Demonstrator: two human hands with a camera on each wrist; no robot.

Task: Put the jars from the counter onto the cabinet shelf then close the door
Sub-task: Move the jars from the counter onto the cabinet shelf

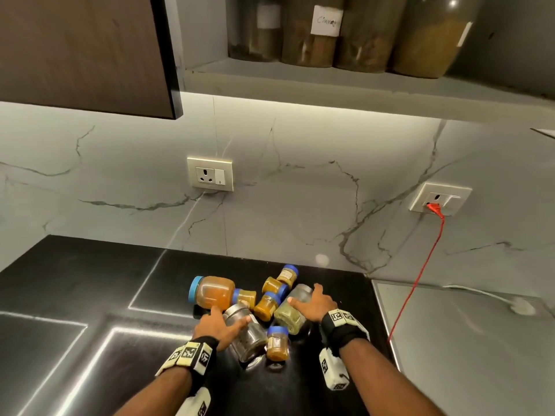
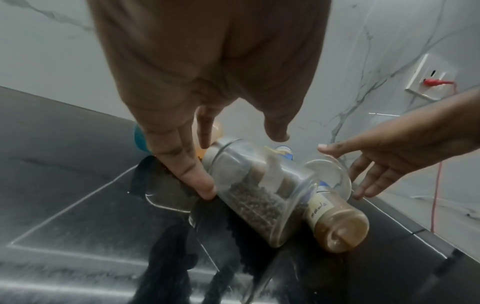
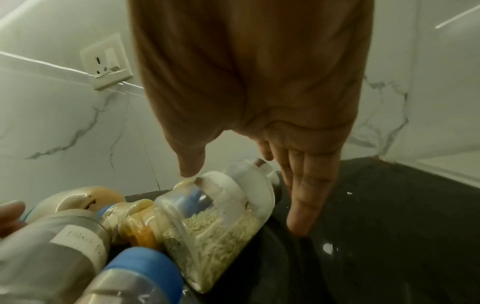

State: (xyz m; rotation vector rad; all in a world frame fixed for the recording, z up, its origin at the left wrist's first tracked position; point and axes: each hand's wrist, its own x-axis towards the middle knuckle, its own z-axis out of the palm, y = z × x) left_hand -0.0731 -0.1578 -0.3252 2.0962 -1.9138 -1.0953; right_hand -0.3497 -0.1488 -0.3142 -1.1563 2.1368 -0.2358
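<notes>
Black polished counter carries a heap of jars lying on their sides, packed so close that several hide one another. From the head view, the left hand covers the upper side of a clear glass jar with dark seeds, and the right hand lies over a second clear jar of pale green-yellow contents; how far the fingers wrap cannot be read from there.

The left wrist view shows more: fingers are straight and spread, one fingertip touching the seed jar near its neck, thumb held off above it, so nothing is gripped. A small blue-capped jar with brown powder and a handwritten label lies just beside it; that label is too blurred to read. The right wrist view shows the right hand's fingers extended down along the far side of the pale jar, thumb hovering over it, likewise not closed around it.

Only the head view shows the large orange jar with its blue lid, the smaller orange jars clustered behind, and the open shelf overhead, where tall jars stand cut off by the frame top. The dark wooden cabinet door hangs at upper left, its lower edge in view. Bare counter stretches left of the heap; on the right the black surface ends close to the jars, where a red cable drops from a wall socket.
</notes>
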